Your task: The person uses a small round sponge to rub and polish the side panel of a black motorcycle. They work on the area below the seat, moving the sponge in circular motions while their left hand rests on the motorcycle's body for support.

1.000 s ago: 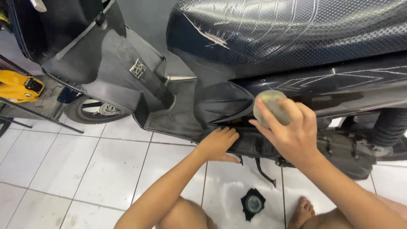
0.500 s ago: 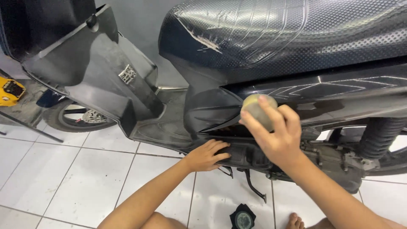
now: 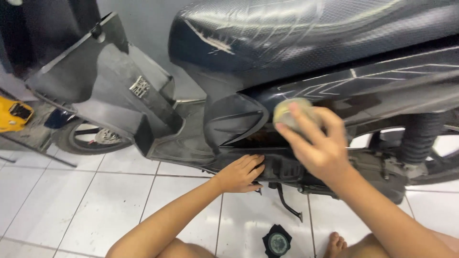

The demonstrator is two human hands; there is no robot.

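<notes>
1. Head view looked down at a black scooter parked on a white tiled floor.
2. I saw the right hand raised against the scooter's dark side panel, just below the seat.
3. Right grip was clenched around a round yellowish sponge pad, fingers spread over its front and the pad pressed flat to the panel.
4. Only the pad's upper left edge showed; the rest was hidden behind the fingers.
5. Left hand sat lower, palm down, fingers resting on the black lower edge of the body, near the engine area.
6. Left grip held nothing; fingers were loosely extended and touching the plastic.
7. Side stand hung down between the two forearms, tilted toward the right.
8. Small round black container lay on the floor below the hands, well apart from both.
9. I saw a bare foot just right of that container.
10. Front leg shield stood to the left, with the front wheel beneath it.
11. Yellow object sat at the far left edge; could not tell what it was.
12. Rear shock showed at the right, beside the rear wheel.
</notes>
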